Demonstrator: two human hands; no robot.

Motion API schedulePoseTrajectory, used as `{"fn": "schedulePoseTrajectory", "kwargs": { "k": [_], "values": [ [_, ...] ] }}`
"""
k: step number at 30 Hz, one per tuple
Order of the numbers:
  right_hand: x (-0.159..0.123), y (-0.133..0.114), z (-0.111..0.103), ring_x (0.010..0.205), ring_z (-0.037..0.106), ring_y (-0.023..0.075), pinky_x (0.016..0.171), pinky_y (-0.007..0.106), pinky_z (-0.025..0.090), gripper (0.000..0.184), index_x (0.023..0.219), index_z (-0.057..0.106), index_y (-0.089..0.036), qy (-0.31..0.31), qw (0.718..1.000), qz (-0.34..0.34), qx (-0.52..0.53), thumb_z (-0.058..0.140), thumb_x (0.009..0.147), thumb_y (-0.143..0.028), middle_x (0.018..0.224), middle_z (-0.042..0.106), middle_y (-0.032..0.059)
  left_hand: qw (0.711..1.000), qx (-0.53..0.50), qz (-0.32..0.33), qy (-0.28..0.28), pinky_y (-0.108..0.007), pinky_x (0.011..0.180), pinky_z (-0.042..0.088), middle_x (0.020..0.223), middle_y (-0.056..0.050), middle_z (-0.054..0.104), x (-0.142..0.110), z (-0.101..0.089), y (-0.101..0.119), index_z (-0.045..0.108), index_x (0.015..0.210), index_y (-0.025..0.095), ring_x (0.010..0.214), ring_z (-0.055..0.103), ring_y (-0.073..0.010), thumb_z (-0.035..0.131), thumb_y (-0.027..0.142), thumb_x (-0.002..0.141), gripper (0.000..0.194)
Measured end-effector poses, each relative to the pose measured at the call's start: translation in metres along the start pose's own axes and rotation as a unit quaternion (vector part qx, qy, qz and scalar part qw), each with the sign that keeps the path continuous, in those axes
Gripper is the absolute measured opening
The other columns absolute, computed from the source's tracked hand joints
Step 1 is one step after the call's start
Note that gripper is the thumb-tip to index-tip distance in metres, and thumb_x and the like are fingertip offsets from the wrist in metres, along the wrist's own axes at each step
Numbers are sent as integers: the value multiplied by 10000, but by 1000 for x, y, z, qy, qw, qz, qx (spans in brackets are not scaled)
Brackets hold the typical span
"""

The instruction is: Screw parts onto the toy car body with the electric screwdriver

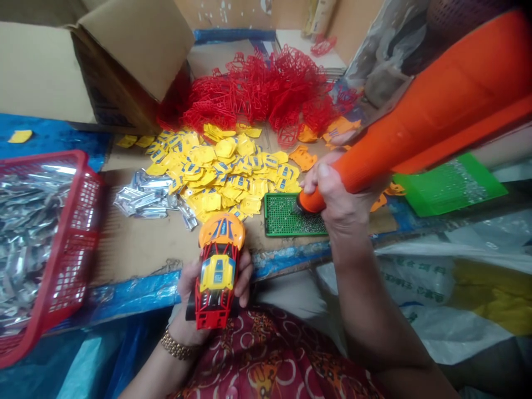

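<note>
My left hand [243, 282] is closed around a toy car [216, 271] with an orange front, a yellow panel with blue print and a red cage frame. My right hand [343, 205] grips a big orange power screwdriver [374, 144], slanting down to the left. Its dark tip reaches into a green mesh tray [276, 219] that holds small metal screws [311, 223]; whether a screw is on the tip cannot be made out. Just beyond the car lies a pile of yellow printed panels [224, 166].
Red plastic frames [257, 88] are heaped at the back. At left stand a red basket [78, 233] of silvery parts and an open cardboard box [137, 44]. Loose silvery pieces [145, 194] lie near the basket. Orange panels [303, 158] and a green sheet [453, 185] lie to the right.
</note>
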State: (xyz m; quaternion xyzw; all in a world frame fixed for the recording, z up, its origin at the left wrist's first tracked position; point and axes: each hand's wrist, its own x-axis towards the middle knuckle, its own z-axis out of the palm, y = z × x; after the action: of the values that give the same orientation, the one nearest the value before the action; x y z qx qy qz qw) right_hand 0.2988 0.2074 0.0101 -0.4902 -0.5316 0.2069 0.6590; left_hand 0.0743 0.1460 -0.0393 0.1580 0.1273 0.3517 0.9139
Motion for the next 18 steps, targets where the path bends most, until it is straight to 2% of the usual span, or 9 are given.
{"fn": "schedulePoseTrajectory", "kwargs": {
  "k": [2,4,9,13,18],
  "values": [
    [1,-1,2,542,550,137,587,378,543,245,840,573,-333,53,998,-35,19,680,766,-541,655,477,-63,1000,-1,-5,-4,-286,514,553,868,-63,595,0,0,0,610,948,152,603,552,-137,688,453,727,381],
    [1,0,5,540,551,162,553,374,542,269,893,584,-344,69,996,-51,26,713,751,-532,644,470,-45,1000,1,-7,-9,-288,520,555,873,-63,595,0,0,1,613,954,151,609,556,-137,687,450,732,380],
    [0,2,4,525,525,167,569,378,530,313,935,571,-362,70,996,-50,31,719,744,-559,640,473,-45,1000,12,3,-7,-282,506,549,857,-58,582,0,1,1,624,934,144,600,548,-134,691,460,736,379],
    [-2,3,2,554,543,181,612,396,533,235,928,581,-369,65,997,-47,17,697,780,-510,657,508,-35,1000,7,2,11,-279,487,537,842,-58,572,0,2,-1,614,919,147,582,536,-130,687,456,724,372],
    [0,-1,3,548,543,176,577,378,523,268,981,585,-376,67,996,-47,36,705,775,-500,652,498,-45,1000,11,13,17,-272,471,525,831,-58,567,0,3,-1,611,922,149,567,526,-126,682,467,725,381]
  ]
}}
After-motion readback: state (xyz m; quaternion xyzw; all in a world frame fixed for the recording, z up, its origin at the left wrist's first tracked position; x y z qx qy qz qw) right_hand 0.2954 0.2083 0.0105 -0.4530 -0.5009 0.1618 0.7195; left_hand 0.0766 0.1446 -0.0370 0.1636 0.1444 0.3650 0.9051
